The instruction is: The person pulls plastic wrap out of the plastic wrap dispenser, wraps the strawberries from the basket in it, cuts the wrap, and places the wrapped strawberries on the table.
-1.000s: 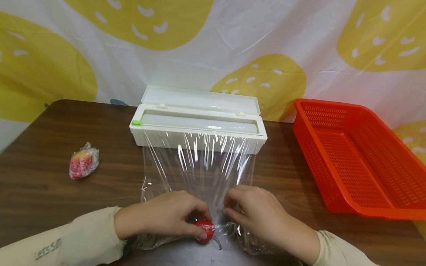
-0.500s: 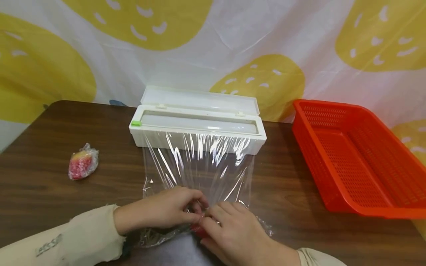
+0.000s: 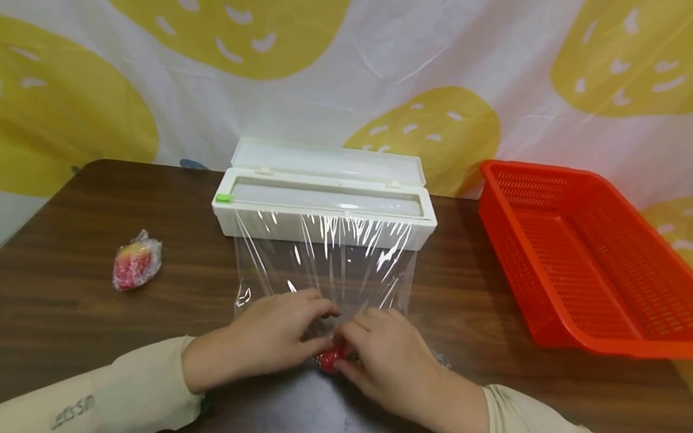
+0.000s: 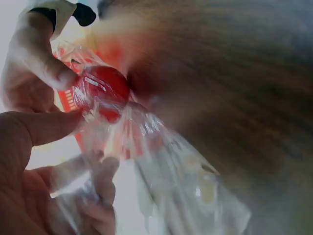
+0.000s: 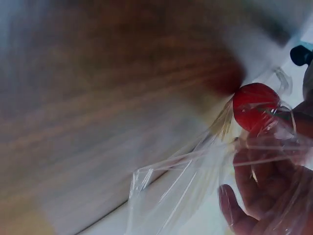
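Note:
A red, round cherry-like fruit [image 3: 328,359] sits at the near end of a sheet of clear cling film [image 3: 325,270], partly wrapped in it. My right hand [image 3: 392,367] pinches the fruit from the right between thumb and fingers. From the left, my left hand [image 3: 271,331] bends round the film, its thumb tip at the fruit. The left wrist view shows the fruit [image 4: 102,90] under shiny film, with loose folds trailing off it. In the right wrist view, the fruit [image 5: 255,105] has film pulled taut below it. The fingers hide part of it.
Behind the hands stands a white cling film dispenser [image 3: 325,225], lid raised, a green slider [image 3: 224,198] at its left end. The film runs from it. A wrapped red-yellow piece [image 3: 135,261] lies left. A red basket [image 3: 541,288] stands right. A patterned cloth [image 3: 303,108] hangs behind.
My right hand has moved left from the film's right side onto the fruit. The left hand's grip on the fruit has loosened. The fruit has shifted slightly left and its stem is out of sight.

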`<state>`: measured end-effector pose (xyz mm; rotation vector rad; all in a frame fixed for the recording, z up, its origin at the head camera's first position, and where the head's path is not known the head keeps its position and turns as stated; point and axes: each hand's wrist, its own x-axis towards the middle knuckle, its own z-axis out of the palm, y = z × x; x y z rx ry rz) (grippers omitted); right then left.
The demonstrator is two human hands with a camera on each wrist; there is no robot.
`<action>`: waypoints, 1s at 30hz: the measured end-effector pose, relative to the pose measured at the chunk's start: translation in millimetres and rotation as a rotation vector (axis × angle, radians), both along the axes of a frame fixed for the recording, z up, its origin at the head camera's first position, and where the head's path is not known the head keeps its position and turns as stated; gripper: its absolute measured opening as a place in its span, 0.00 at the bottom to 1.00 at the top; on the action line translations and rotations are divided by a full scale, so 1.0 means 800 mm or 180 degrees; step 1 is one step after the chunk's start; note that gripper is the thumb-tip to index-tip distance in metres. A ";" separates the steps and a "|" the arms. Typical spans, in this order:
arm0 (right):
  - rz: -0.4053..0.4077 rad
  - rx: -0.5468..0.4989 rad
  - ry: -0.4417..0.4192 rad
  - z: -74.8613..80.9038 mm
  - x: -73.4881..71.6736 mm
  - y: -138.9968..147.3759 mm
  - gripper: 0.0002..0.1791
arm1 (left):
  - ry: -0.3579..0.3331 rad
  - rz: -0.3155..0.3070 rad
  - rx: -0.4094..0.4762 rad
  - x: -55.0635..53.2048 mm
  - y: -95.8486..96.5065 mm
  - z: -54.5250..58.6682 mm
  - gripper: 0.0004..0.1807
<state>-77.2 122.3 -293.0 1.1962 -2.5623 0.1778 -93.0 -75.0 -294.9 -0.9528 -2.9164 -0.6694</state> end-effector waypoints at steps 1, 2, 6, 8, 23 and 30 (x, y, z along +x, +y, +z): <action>-0.0044 -0.0003 -0.0101 0.001 -0.002 0.000 0.12 | 0.0120 -0.0007 0.0005 0.001 0.001 0.001 0.12; -0.0081 -0.0005 -0.0198 0.002 -0.005 0.000 0.11 | 0.0245 -0.0039 -0.0015 0.002 0.002 0.003 0.11; -0.0175 -0.0039 -0.0649 0.007 -0.016 0.000 0.08 | 0.0633 -0.0220 -0.0188 0.002 0.003 0.005 0.07; -0.0187 -0.0085 -0.0878 0.009 -0.021 0.000 0.07 | 0.0687 -0.0324 -0.0279 0.001 0.003 0.005 0.08; -0.0168 -0.0011 -0.0947 0.012 -0.031 0.009 0.09 | 0.0177 -0.0524 -0.0359 -0.015 0.004 -0.002 0.15; -0.0110 0.0115 -0.0491 0.007 -0.031 0.012 0.19 | -0.0360 -0.0657 -0.0205 -0.032 0.006 0.002 0.11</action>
